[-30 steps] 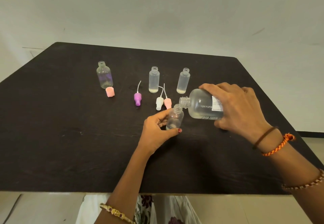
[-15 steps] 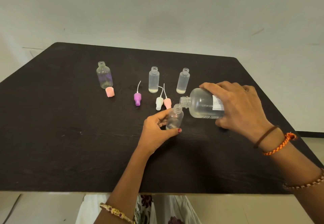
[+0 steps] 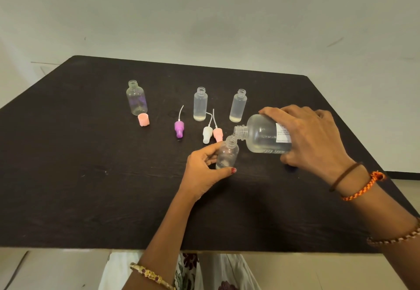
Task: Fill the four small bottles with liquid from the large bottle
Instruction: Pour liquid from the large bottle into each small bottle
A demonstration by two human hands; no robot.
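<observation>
Dark table (image 3: 91, 176), bare near its front edge; left hand (image 3: 202, 171) grips small bottle (image 3: 227, 153), right hand (image 3: 311, 139) grips tilted large bottle (image 3: 261, 136).

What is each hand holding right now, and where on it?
Left hand grips a small bottle around its body; right hand holds the tilted large bottle around its labelled base end.

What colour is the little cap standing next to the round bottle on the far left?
The small round cap is light pink, seen in the head view.
</observation>
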